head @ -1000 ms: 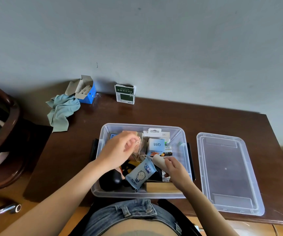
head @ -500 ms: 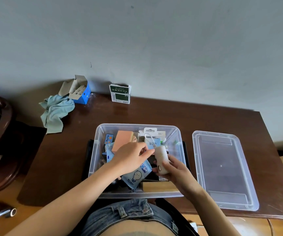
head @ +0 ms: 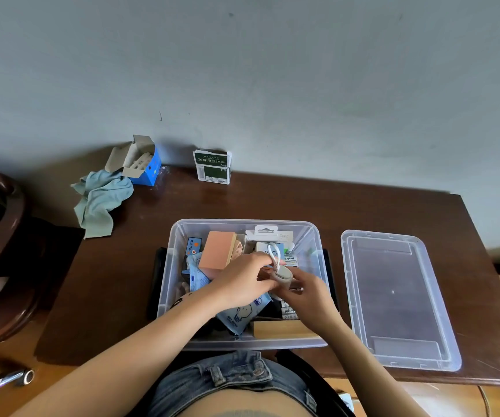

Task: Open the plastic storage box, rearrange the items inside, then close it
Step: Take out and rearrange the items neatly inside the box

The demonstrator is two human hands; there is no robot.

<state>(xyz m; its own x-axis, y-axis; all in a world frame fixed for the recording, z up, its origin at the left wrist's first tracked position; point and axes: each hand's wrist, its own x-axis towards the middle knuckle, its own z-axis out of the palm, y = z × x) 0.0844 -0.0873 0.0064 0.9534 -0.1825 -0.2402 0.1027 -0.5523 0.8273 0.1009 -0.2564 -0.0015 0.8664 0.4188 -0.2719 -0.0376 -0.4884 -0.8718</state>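
Two hands meet over the open storage box point(head: 312, 236) on a dark wooden table point(head: 272, 200) against a grey wall point(head: 272, 70): left hand point(head: 242, 281) pinching a white loop point(head: 273, 254), right hand point(head: 306, 291) gripping a small beige device point(head: 283, 276). Lid point(head: 393, 296) lies just right.

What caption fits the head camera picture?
Both hands hold a small beige gadget over the open storage box, lid alongside.

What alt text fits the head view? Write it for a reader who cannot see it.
Two hands, left hand and right hand, hold a small beige device with a white loop above an open clear storage box full of small packages on a dark wooden table. The lid lies to the box's right.
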